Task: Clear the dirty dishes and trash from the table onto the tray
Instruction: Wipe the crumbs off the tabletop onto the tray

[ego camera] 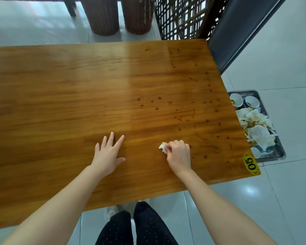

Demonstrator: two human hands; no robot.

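White crumpled tissue wad (163, 148) pinched in right hand (178, 154), pressed on the counter (78, 103). Left hand (107, 153) flat, spread, holding nothing, well to its left. Likely light, soft, crushable; fine to pinch anywhere. Loaded steel tray (279, 155) on floor (290, 191), beyond right hand.

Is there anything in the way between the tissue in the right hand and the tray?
Nothing visible. The right hand pinches the tissue; from there to the right edge of the table lie only sauce spots. The tray sits on the floor past that edge, partly hidden by it.
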